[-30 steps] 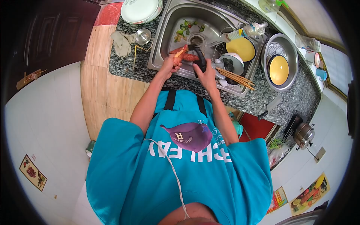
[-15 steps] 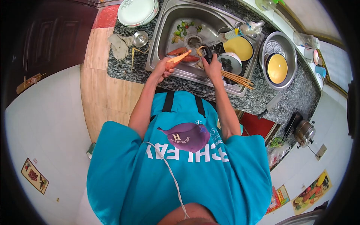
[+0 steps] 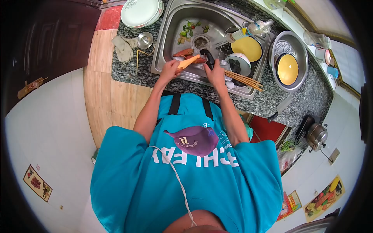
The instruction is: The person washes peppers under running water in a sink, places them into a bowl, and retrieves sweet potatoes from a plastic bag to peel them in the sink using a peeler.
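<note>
Over the near edge of the steel sink (image 3: 156, 58), my left hand (image 3: 169, 71) is wrapped round the lower end of a partly peeled sweet potato (image 3: 189, 62). Its bare orange flesh points up and right, toward my other hand. My right hand (image 3: 216, 74) grips a black-handled peeler (image 3: 210, 59), whose head is just beyond the sweet potato's tip, apart from it. Reddish unpeeled sweet potatoes (image 3: 184, 52) lie in the basin below. Small green and red vegetable scraps (image 3: 189, 27) are near the drain (image 3: 201, 42).
Right of the basin are a yellow bowl (image 3: 247, 48), a white bowl (image 3: 241, 63) and chopsticks (image 3: 244, 79). Farther right, a steel basin (image 3: 304, 54) holds another yellow bowl (image 3: 287, 70). A knife (image 3: 282, 106) lies on the counter. Plates (image 3: 140, 11) and a cloth (image 3: 124, 48) are left.
My right hand has moved slightly left and down, and the peeler has turned, its head now farther left. The sweet potato has rolled a little, showing more orange flesh.
</note>
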### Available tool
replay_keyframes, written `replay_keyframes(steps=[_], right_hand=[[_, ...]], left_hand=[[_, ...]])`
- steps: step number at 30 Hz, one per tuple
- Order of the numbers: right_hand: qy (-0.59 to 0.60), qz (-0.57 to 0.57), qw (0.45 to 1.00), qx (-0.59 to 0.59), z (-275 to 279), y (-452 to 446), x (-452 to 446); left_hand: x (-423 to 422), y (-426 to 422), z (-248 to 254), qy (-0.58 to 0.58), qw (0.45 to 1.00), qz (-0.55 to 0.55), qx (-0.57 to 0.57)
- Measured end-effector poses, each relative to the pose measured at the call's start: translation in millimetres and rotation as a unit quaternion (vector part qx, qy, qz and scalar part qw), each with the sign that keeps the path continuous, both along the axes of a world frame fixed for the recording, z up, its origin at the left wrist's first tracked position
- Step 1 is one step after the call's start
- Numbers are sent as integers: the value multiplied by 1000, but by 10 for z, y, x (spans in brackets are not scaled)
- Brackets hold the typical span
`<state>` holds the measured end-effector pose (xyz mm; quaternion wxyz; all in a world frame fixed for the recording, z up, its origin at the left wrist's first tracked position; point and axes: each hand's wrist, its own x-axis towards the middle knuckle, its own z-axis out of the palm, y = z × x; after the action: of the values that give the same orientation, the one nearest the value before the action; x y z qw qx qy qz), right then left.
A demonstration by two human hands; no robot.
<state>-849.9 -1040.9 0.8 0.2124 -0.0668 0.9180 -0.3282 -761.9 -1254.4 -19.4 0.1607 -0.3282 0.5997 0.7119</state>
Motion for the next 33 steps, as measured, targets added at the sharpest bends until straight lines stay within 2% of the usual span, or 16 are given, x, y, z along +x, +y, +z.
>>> replay_keyframes(steps=[2, 5, 7, 9, 10, 12, 15, 18, 22, 25, 27, 28, 29, 31, 33], right_hand=[[10, -7, 1000, -13, 20, 28, -20], [19, 0, 999, -29, 113, -30, 35], [-6, -39, 997, -62, 239, -92, 106], [-39, -65, 994, -85, 313, -134, 171], [-43, -78, 988, -126, 322, -149, 202], [-48, -91, 981, -167, 351, -178, 230], [-44, -51, 977, -204, 419, -186, 276], [-48, 80, 972, -215, 427, -185, 289], [-53, 80, 973, -212, 358, -154, 312], [-43, 95, 974, -202, 299, -149, 276], [14, 73, 982, -176, 206, -175, 211], [-7, 22, 989, -143, 134, -140, 124], [30, 25, 989, -140, 75, -79, 48], [24, 71, 992, -99, 18, -37, -47], [48, 46, 995, -76, -33, -32, -68]], left_hand=[[-8, -47, 16, 40, 999, 9, -24], [-51, 20, 71, 7, 999, 33, 1], [-63, 44, 103, -6, 999, 37, 0], [-91, 41, 89, -27, 990, 56, 125], [-100, 53, 104, -26, 990, 56, 125], [-116, 81, 127, -55, 965, 115, 230], [-145, 91, 129, -66, 964, 78, 244], [-152, 136, 114, -66, 977, 29, 203], [-162, 130, 133, -89, 976, 4, 199], [-114, 98, 154, -111, 963, 43, 241], [-110, 36, 127, -106, 948, 32, 299], [-100, 53, 190, -128, 943, 45, 305], [-81, 75, 256, -130, 946, 30, 295], [-77, 69, 233, -144, 944, 26, 296], [-32, 66, 230, -129, 940, 15, 314]])
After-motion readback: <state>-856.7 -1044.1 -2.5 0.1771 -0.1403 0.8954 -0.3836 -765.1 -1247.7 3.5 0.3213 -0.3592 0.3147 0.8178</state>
